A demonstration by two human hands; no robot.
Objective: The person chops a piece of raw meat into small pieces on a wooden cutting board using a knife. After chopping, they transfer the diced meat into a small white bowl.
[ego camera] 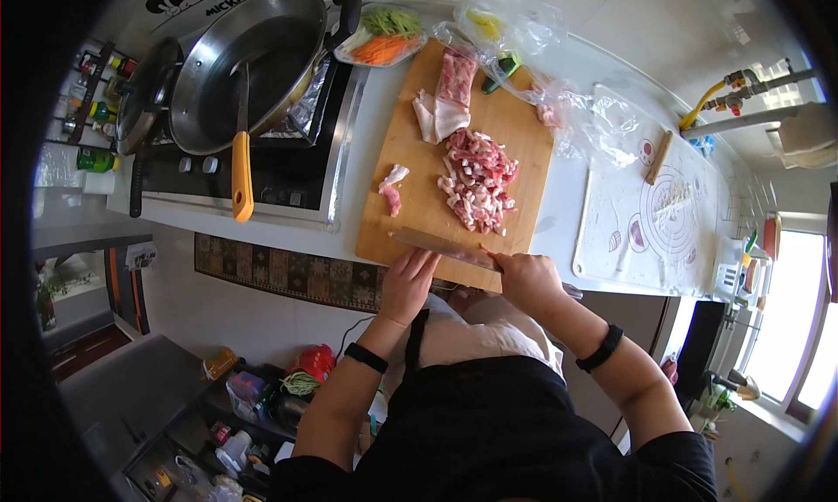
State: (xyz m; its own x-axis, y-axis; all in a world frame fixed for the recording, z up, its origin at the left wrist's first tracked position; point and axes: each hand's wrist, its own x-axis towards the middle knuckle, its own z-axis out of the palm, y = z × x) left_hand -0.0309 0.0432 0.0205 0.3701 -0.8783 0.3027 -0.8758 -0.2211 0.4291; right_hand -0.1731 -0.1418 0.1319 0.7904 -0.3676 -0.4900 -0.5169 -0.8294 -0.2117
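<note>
My right hand [531, 281] grips the handle of a kitchen knife [442, 246] with a broad metal blade. The blade lies across the near part of a wooden cutting board [400, 135], pointing left. Against its near side rest the fingertips of my left hand [409, 284]; whatever may be under them is hidden. A small reddish scrap [484, 248] shows by the blade near the handle. Beyond the knife is a heap of chopped fatty raw meat [479, 181]. Left of it lies a loose meat strip [391, 189], and farther back a larger slab of raw meat [455, 83].
Left of the board, a large pan [262, 37] holding a spatula with an orange handle [242, 178] sits on the gas hob [288, 178]. A plate of shredded vegetables [386, 37] stands behind. Clear plastic bags [602, 122] overlap the board's right side, near a white mat [609, 227] and wooden rolling pin [659, 158].
</note>
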